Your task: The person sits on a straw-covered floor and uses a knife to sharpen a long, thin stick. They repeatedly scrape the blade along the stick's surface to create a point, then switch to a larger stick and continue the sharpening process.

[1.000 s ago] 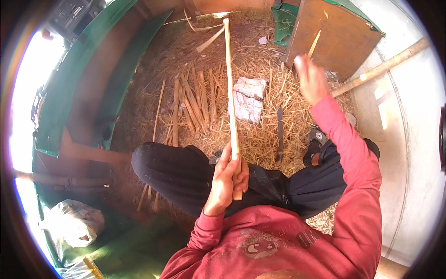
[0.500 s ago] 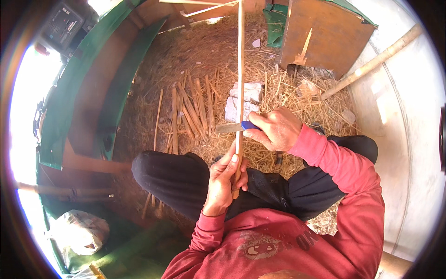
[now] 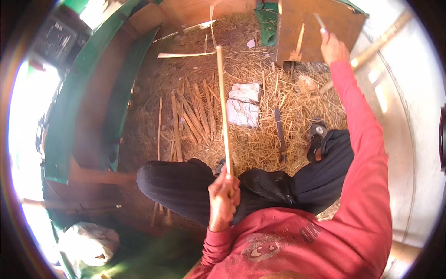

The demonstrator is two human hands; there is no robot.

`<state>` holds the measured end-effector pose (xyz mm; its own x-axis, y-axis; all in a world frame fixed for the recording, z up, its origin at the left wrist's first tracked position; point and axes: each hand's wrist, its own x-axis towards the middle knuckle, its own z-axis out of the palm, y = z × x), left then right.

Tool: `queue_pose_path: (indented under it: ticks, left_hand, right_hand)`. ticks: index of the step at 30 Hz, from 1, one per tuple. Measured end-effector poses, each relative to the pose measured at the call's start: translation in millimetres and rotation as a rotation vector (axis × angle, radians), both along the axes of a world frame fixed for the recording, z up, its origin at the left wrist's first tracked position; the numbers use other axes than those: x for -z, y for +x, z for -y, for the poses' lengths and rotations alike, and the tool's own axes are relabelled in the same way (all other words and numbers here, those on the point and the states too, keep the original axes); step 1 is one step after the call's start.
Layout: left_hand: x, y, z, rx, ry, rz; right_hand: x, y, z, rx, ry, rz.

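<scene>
Head view: left hand [image 3: 223, 199] grips the stick [image 3: 223, 111] by its lower end; right hand [image 3: 334, 49], well apart, clutches a knife [image 3: 320, 23].

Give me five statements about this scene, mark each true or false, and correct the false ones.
1. The left grip holds a pale wooden strip. True.
2. The right grip touches that strip. False: the right grip is apart from it, holding a knife.
3. A dark blade lies on the straw. True.
4. The split sticks lie right of the whitish block. False: the split sticks lie left of the whitish block.
5. A whitish bag sits at lower left. True.
</scene>
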<state>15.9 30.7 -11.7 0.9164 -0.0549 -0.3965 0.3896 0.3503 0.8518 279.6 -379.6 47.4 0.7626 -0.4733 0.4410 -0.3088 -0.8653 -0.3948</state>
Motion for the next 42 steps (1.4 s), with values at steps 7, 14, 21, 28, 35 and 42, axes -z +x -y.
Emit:
queue_pose_path:
  ticks: [7, 14, 21, 28, 35, 42]
  left_hand:
    - [-17.8, 22.5, 16.4, 0.177, -0.073, 0.135]
    - [-22.1, 21.9, 17.9, 0.213, 0.073, 0.268]
    - [-31.6, 15.6, 20.3, 0.135, 0.248, 0.244]
    - [-24.7, -6.2, -0.7, 0.022, 0.061, 0.139]
    - [-17.6, 8.9, 9.2, 0.114, 0.028, 0.203]
    - [-18.8, 11.0, 11.1, 0.095, -0.049, 0.206]
  right_hand:
    - [28.1, -104.9, -157.0, -1.128, -0.069, 0.001]
    - [21.9, -127.8, -171.5, -1.155, -0.094, -0.025]
    - [58.0, -90.0, -167.4, -0.882, -0.375, 0.038]
    - [12.1, -15.1, -16.1, -0.049, -0.033, -0.010]
    - [28.9, -90.0, -141.2, -1.177, -0.134, 0.225]
    - [55.1, -106.0, -155.0, -1.369, -0.267, 0.177]
